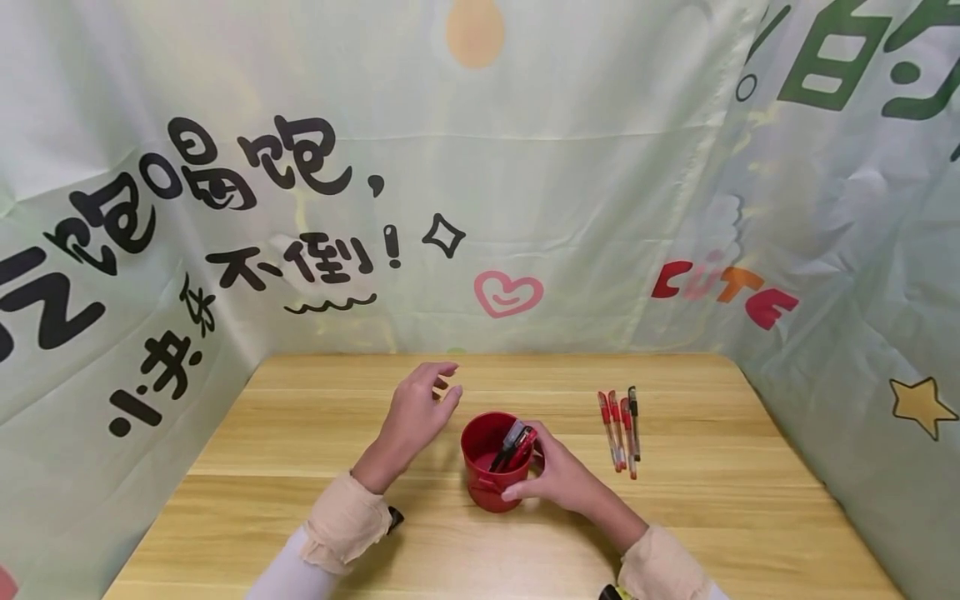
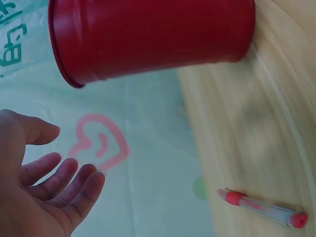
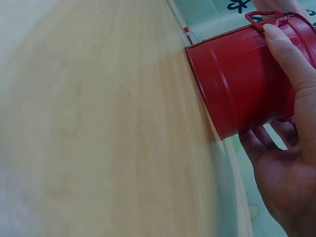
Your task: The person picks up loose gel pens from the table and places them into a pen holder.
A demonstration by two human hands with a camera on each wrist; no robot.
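Note:
A small red bucket [image 1: 498,479] with a thin wire handle [image 3: 259,19] stands on the wooden table. Several pens [image 1: 513,446], with black, red and clear parts, lean inside it toward the right rim. My right hand [image 1: 566,475] grips the bucket from its right side, thumb at the front and fingers round the back. Just left of the bucket, my left hand [image 1: 422,407] hovers with relaxed, slightly bent fingers and holds nothing. In the left wrist view a red-capped pen [image 2: 264,210] lies on the table; the head view does not show it.
On the table's right side lie several red pens [image 1: 617,433] and one black pen [image 1: 634,423], side by side. A printed cloth [image 1: 585,208] hangs behind the table and along both sides.

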